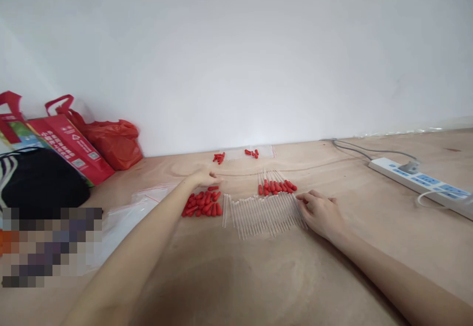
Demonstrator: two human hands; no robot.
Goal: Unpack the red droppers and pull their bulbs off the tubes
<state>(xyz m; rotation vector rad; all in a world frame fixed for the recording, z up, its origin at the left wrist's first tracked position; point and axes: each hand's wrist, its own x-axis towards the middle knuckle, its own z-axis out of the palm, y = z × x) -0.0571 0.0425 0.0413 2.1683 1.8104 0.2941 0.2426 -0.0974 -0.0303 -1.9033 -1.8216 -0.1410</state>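
Note:
My left hand (pixel 205 177) hovers just behind a heap of red rubber dropper bulbs (pixel 202 203); its fingers point right and look apart, with nothing visible held in them. At the right end of a row of clear glass dropper tubes (pixel 262 215), my right hand (pixel 320 212) has its thumb and fingertips closed at the upper end of a tube. Its palm side is partly hidden. Behind that row lie several droppers fitted with red bulbs (pixel 277 187), their glass stems pointing toward the wall.
Near the wall is a clear bag (pixel 236 155) with more red-bulbed droppers. Clear plastic bags (pixel 125 220) lie under and beside my left forearm. Red shopping bags (pixel 114 143) and a black bag (pixel 40 183) stand at left. A power strip (pixel 421 180) with cables lies at right.

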